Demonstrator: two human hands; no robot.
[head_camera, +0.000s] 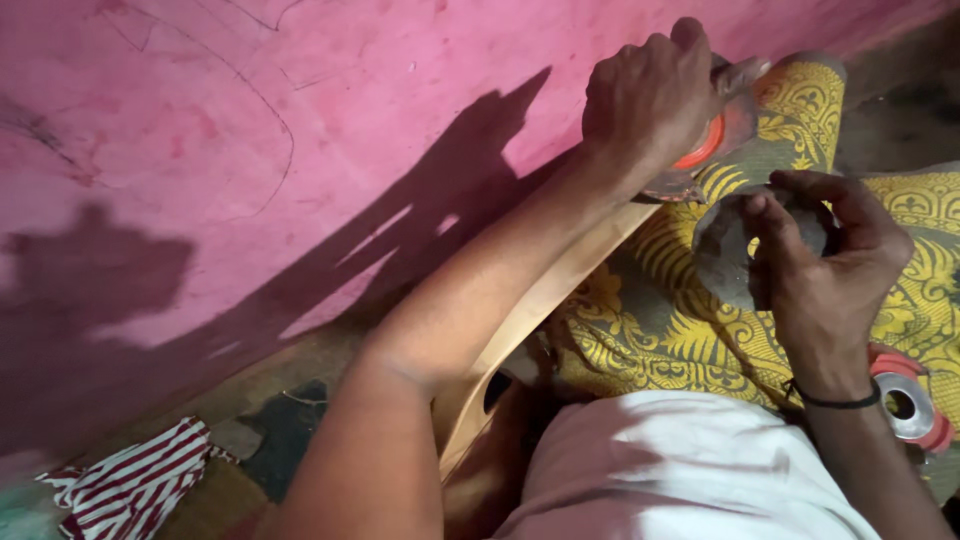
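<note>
Fingers of the left hand (650, 95) clasp a round orange-rimmed metal piece (712, 140) above the yellow patterned cloth (660, 320); right hand (825, 265) fingers pinch a grey dusty disc (725, 250) over it.

Bare floor (250, 410) by the wall — on it a yellow patterned cloth (690, 330) and a striped rag (135, 485).

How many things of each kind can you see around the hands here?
Hands: 2, left hand, right hand
Red-and-silver discs: 2, one under the left hand, one by the right wrist
Grey round piece: 1
Striped cloth: 1
Yellow patterned cloth: 1
Total: 7
</note>
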